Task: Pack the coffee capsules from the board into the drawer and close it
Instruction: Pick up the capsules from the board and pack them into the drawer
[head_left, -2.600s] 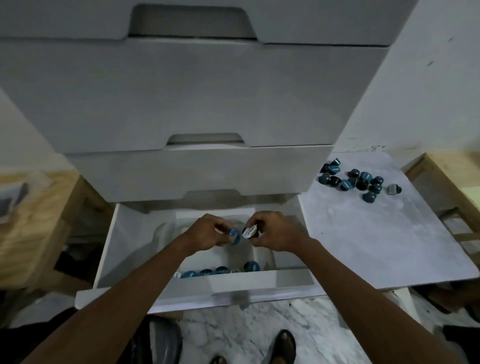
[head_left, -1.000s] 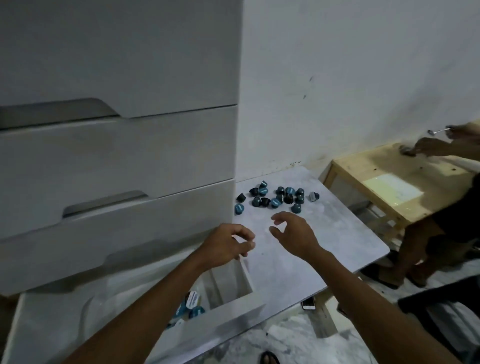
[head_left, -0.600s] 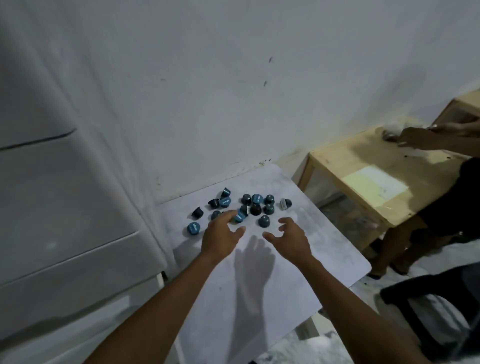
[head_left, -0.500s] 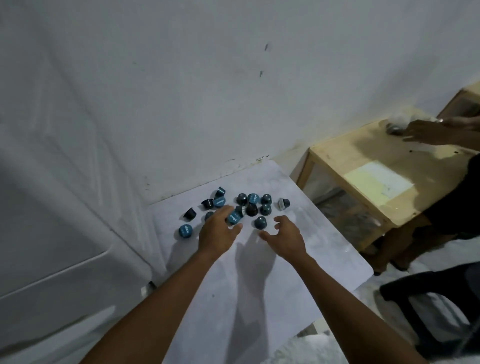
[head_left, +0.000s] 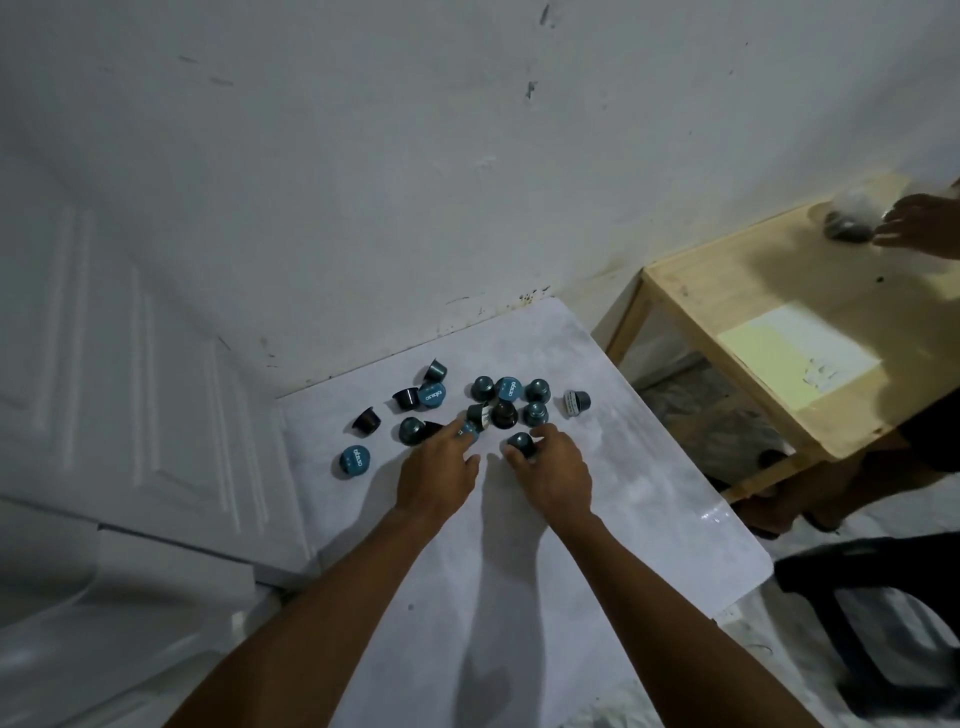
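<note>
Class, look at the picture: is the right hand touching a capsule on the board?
Touching. The head view shows the right hand with its fingertips curled round a dark capsule on the board.

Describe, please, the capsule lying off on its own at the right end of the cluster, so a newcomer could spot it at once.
Start at the white board beside the wooden table and find the cluster of coffee capsules near the wall. At its far right edge, apart from the rest, lies the lone capsule. It is tipped on its side, showing a white printed lid, unlike its blue-topped neighbours.
</note>
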